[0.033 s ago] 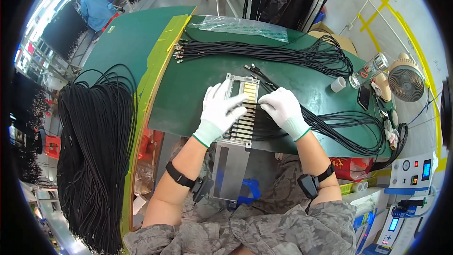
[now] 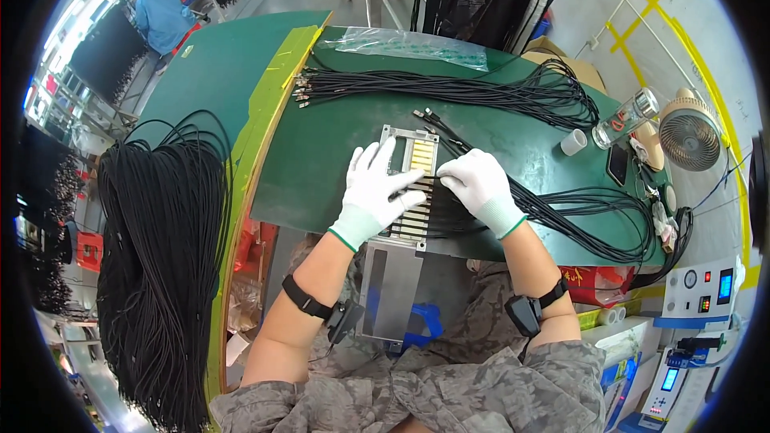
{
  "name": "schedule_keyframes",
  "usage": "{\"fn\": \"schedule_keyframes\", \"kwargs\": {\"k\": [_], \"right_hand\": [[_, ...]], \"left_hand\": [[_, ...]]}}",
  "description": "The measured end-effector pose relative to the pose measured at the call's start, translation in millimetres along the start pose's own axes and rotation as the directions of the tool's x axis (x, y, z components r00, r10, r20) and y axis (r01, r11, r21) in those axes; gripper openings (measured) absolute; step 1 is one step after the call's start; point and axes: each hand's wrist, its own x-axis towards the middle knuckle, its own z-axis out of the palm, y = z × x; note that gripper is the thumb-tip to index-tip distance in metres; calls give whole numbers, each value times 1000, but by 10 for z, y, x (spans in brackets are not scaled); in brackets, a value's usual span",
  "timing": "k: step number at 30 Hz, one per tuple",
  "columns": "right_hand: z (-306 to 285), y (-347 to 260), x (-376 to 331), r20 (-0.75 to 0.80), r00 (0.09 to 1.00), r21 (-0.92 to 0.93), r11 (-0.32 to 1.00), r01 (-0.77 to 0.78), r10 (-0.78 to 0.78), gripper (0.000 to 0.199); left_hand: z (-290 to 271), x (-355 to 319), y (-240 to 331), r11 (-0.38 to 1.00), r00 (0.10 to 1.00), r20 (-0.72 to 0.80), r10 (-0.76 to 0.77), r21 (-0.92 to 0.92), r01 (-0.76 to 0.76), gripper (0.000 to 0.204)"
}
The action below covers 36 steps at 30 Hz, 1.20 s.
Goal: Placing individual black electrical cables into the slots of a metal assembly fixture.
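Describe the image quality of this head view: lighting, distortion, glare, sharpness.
Head view: even, bright light with soft shadows; strong fisheye bending of the green table edges toward a black rim; sharp at the left hand, right hand and metal fixture; washed-out glare upper left; clear bottle glints.

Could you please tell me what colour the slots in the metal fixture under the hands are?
Yellow, on the grey metal fixture; the head view shows it best.

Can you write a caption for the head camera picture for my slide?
Two gloved hands, left hand and right hand, press black cables into a slotted metal fixture.
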Motion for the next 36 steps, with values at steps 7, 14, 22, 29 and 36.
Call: {"fn": "schedule_keyframes", "kwargs": {"k": [7,14,22,29,36], "right_hand": [[-21,202,97,-152,976,-187,965,-184,156,11],[4,291,136,-189,953,-220,936,-276,237,14],[-51,-1,78,-46,996,255,965,-66,80,15],[22,-79,93,-108,994,85,995,42,-33,10],[-10,10,99,-46,997,-27,998,-60,59,10]], "left_hand": [[23,64,27,994,973,227,-50,107,26,30],[65,18,-33,998,992,110,-62,-27,65,27],[-52,72,-58,961,985,-112,-130,-258,97,22],[-22,62,-101,966,964,-143,-225,-164,202,18],[33,56,-131,970,956,-182,-229,-128,208,17]]}}
